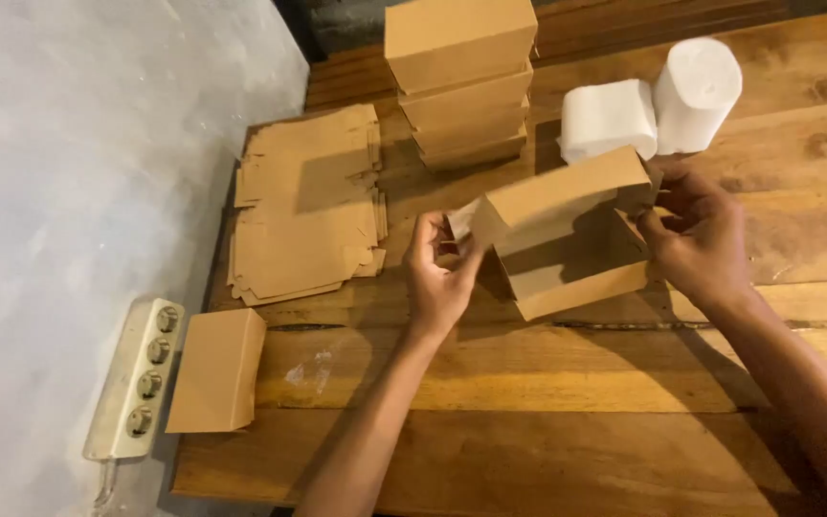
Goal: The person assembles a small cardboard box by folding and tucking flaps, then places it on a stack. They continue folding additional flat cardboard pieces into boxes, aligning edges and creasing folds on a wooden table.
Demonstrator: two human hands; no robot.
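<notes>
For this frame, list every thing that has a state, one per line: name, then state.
Half-folded box: lid open, held off the table at both ends.
Left hand: gripping the box's end flap.
Right hand: gripping the other end.
Stacked boxes: closed, piled up.
Flat blanks: unfolded, stacked.
Single box: closed, lying alone.
White rolls: wound; one upright, one lying.
Power strip: sockets empty.

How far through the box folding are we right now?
Done: a stack of folded boxes stands at the back of the wooden table, and one more folded box lies near the power strip. In hand: the left hand and right hand hold a half-formed box by its ends, lid open. Left: a pile of flat blanks.
</notes>
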